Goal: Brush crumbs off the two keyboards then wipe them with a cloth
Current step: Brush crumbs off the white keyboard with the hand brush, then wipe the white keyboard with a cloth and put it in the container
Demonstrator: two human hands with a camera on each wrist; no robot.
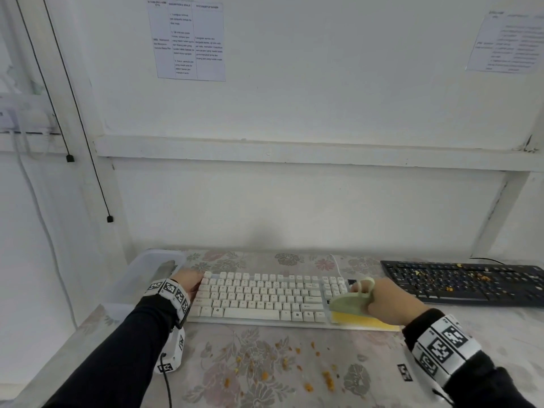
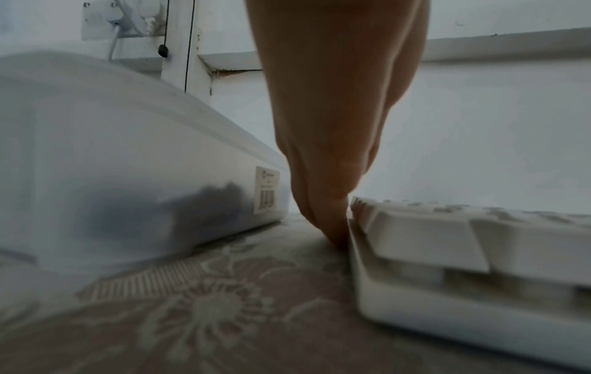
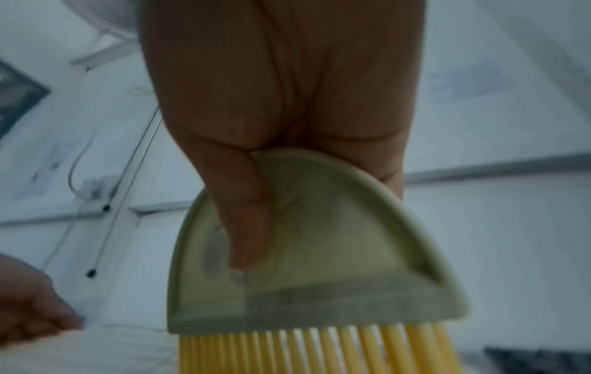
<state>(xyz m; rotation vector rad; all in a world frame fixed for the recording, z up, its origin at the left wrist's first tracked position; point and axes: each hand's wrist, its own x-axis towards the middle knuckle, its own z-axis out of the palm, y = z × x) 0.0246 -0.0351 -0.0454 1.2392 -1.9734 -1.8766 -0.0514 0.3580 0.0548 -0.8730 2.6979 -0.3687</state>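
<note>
While left hand [image 1: 188, 285] steadies keyboard [image 1: 259, 301], right hand [image 1: 391, 301] grips brush [image 1: 351, 304].

The right hand [image 3: 281, 101] grips a pale green brush [image 3: 307, 253], thumb [image 3: 246, 227] pressed flat on its domed handle. Yellow bristles [image 3: 319, 351] hang below the handle. Left of the brush, blurred, the left hand [image 3: 28, 301] shows.

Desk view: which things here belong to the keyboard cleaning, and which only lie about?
Belong:
white keyboard
black keyboard, crumbs on it
brush, gripped by right hand
left hand, at the white keyboard's end

Lying about:
plastic box
wall papers
hanging cords
</note>
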